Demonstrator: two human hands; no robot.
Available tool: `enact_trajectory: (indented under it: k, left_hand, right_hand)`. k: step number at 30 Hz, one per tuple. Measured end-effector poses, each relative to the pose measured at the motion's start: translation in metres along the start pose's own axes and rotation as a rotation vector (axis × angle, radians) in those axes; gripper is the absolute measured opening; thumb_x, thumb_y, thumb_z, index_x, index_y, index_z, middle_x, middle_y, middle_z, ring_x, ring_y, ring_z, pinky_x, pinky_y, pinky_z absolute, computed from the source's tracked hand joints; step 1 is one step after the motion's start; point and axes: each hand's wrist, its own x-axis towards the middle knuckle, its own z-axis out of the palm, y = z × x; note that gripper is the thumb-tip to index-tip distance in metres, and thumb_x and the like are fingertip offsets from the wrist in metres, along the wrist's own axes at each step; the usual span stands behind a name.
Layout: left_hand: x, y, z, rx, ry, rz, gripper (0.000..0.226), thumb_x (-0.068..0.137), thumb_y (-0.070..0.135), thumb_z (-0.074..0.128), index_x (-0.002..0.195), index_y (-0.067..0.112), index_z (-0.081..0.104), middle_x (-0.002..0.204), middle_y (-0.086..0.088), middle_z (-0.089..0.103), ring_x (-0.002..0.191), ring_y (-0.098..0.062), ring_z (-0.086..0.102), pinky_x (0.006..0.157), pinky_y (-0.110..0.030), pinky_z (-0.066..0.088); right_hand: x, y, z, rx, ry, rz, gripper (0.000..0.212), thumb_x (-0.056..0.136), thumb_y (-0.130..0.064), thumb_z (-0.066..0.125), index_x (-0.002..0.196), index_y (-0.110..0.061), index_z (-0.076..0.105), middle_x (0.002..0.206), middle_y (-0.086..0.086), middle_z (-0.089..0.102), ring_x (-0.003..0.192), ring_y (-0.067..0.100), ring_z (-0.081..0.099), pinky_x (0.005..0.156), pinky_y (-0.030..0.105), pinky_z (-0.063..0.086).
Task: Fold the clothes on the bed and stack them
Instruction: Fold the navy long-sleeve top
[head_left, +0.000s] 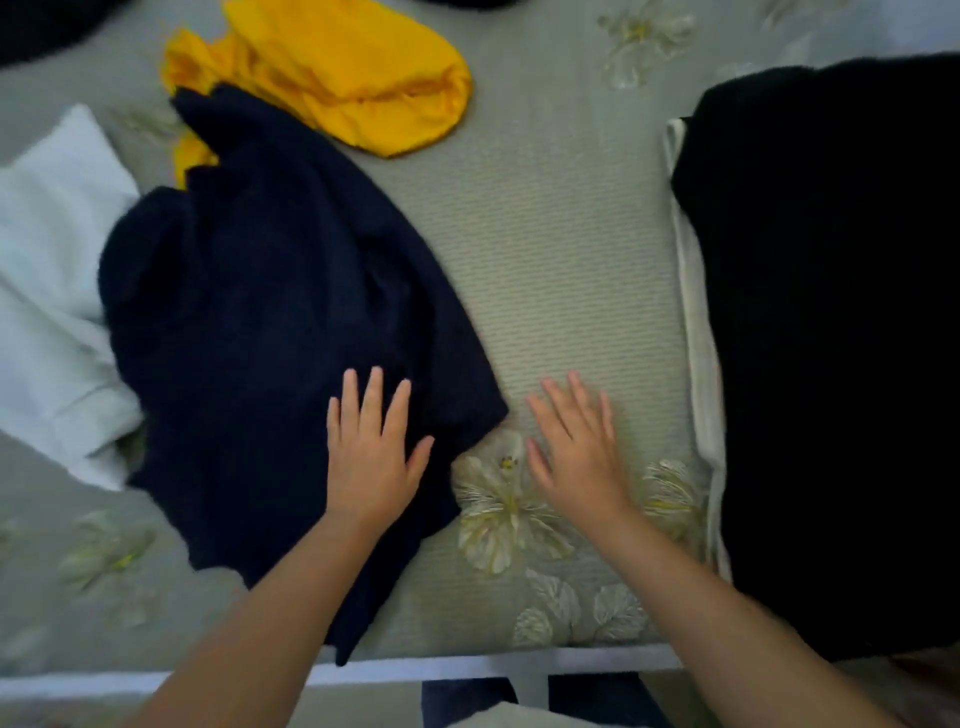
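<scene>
Left hand (371, 457) lies flat, fingers straight, on the navy garment (270, 312), apparently pinning it for folding. Right hand (576, 452) hovers spread, holding nothing.

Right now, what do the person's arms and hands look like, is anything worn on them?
Both forearms are bare, with no sleeves in view. The left hand and right hand wear no gloves, and no rings, watch or bracelets show. The picture is slightly blurred, so fine detail is uncertain.
</scene>
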Motion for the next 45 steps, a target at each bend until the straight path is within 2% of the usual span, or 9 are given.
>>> enact_trajectory:
  k: [5, 10, 16, 19, 24, 29, 34, 40, 45]
  left_hand:
    - [-0.072, -0.046, 0.022, -0.111, -0.463, -0.367, 0.088, 0.082, 0.064, 0.044, 0.146, 0.016, 0.009, 0.153, -0.017, -0.004, 0.141, -0.034, -0.006, 0.113, -0.047, 0.004]
    - [-0.093, -0.059, 0.030, -0.348, -0.051, -0.247, 0.024, 0.057, 0.011, 0.086, 0.072, 0.003, 0.069, 0.100, -0.023, 0.066, 0.094, -0.041, 0.062, 0.078, -0.056, 0.050]
    - [-0.098, -0.090, 0.012, -1.070, 0.112, -0.610, 0.007, 0.091, 0.008, 0.053, 0.093, 0.007, 0.059, 0.086, 0.000, 0.060, 0.078, -0.011, 0.053, 0.066, -0.005, 0.036]
    - [-0.108, -0.118, -0.012, -1.250, 0.052, -0.639, 0.007, 0.090, 0.010, 0.054, 0.085, 0.015, 0.055, 0.075, 0.007, 0.057, 0.069, -0.003, 0.051, 0.061, -0.004, 0.039]
    - [-0.147, -0.156, -0.026, -1.057, -0.330, -0.347, 0.010, 0.086, 0.021, 0.060, 0.078, 0.026, 0.060, 0.072, 0.009, 0.061, 0.072, -0.008, 0.056, 0.070, -0.022, 0.043]
    - [-0.160, -0.189, -0.004, -0.524, -0.123, -0.235, 0.032, 0.082, 0.000, 0.060, 0.115, 0.001, 0.061, 0.115, -0.016, 0.060, 0.110, -0.032, 0.052, 0.092, -0.039, 0.040]
    - [-0.147, -0.212, 0.014, -0.402, -0.126, -0.252, 0.054, 0.082, -0.009, 0.047, 0.133, 0.007, 0.045, 0.139, -0.016, 0.042, 0.126, -0.031, 0.039, 0.100, -0.041, 0.035]
    - [-0.143, -0.239, 0.021, -0.459, -0.244, -0.191, 0.050, 0.085, -0.005, 0.042, 0.133, 0.011, 0.046, 0.142, -0.004, 0.041, 0.129, -0.022, 0.036, 0.106, -0.030, 0.027]
    - [-0.142, -0.262, 0.006, -0.456, -0.155, -0.144, 0.050, 0.076, -0.018, 0.046, 0.124, -0.004, 0.052, 0.127, -0.021, 0.053, 0.116, -0.038, 0.048, 0.098, -0.044, 0.037]
  right_hand:
    - [0.037, -0.039, 0.026, -0.170, -0.417, -0.166, 0.063, 0.086, -0.032, 0.059, 0.142, -0.028, 0.030, 0.154, 0.008, 0.016, 0.142, 0.031, 0.010, 0.112, 0.049, 0.014]
    - [0.055, -0.059, 0.030, -0.063, -0.337, -0.303, 0.017, 0.060, 0.003, 0.081, 0.074, -0.002, 0.074, 0.091, 0.016, 0.071, 0.091, 0.040, 0.065, 0.076, 0.053, 0.052]
    - [0.049, -0.086, -0.003, -0.140, -0.417, -0.234, 0.019, 0.095, -0.011, 0.042, 0.096, -0.003, 0.059, 0.086, 0.009, 0.065, 0.086, 0.025, 0.058, 0.106, 0.028, 0.013]
    - [0.035, -0.113, -0.023, -0.080, -0.382, -0.304, 0.017, 0.095, -0.010, 0.041, 0.092, -0.002, 0.056, 0.074, 0.003, 0.054, 0.069, 0.020, 0.047, 0.075, 0.022, 0.029]
    - [0.013, -0.125, -0.045, -0.284, -0.734, -0.163, 0.011, 0.097, -0.019, 0.038, 0.088, -0.017, 0.042, 0.077, 0.004, 0.057, 0.073, 0.025, 0.054, 0.060, 0.025, 0.025]
    - [0.004, -0.114, -0.039, -0.891, -0.677, 0.075, 0.022, 0.091, -0.013, 0.038, 0.110, -0.012, 0.049, 0.112, 0.006, 0.058, 0.104, 0.025, 0.055, 0.094, 0.038, 0.036]
    - [-0.021, -0.190, 0.029, -0.407, -0.295, -0.210, 0.026, 0.075, -0.023, 0.070, 0.090, -0.002, 0.066, 0.084, 0.016, 0.064, 0.081, 0.034, 0.062, 0.076, 0.040, 0.046]
    - [-0.078, -0.274, 0.111, -0.421, -0.575, -0.345, 0.065, 0.031, -0.071, 0.076, 0.077, -0.025, 0.073, 0.070, -0.007, 0.065, 0.061, 0.010, 0.061, 0.059, 0.018, 0.049]
    - [-0.061, -0.258, 0.115, -0.236, -0.509, -0.307, 0.036, 0.030, -0.015, 0.087, 0.059, -0.017, 0.065, 0.057, -0.001, 0.059, 0.052, 0.014, 0.058, 0.047, 0.017, 0.044]
